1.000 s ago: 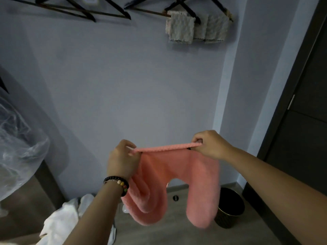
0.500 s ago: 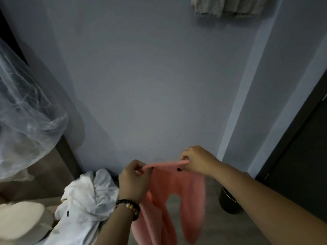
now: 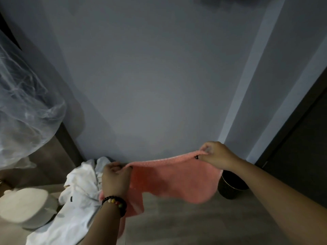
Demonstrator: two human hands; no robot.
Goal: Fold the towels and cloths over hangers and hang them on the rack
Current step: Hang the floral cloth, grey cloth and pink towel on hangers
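A pink fluffy cloth (image 3: pixel 173 181) is stretched between both hands in front of the grey wall. My left hand (image 3: pixel 115 179), with a beaded bracelet on its wrist, pinches the cloth's upper left corner. My right hand (image 3: pixel 215 154) pinches the upper right corner, held a little higher. The cloth hangs down in a wide sheet between them, with its left part trailing lower behind my left wrist. No hanger or rack shows in this frame.
A pile of white cloths (image 3: pixel 77 195) lies at the lower left beside a round cream cushion (image 3: pixel 23 207). Clear plastic sheeting (image 3: pixel 26 110) hangs at the left. A dark round bin (image 3: pixel 231 186) stands on the floor by a dark door (image 3: pixel 304 138) at the right.
The view has tipped down, so the rack and hung cloths left the frame. My hands have moved apart, and the pink cloth is spread wider between them.
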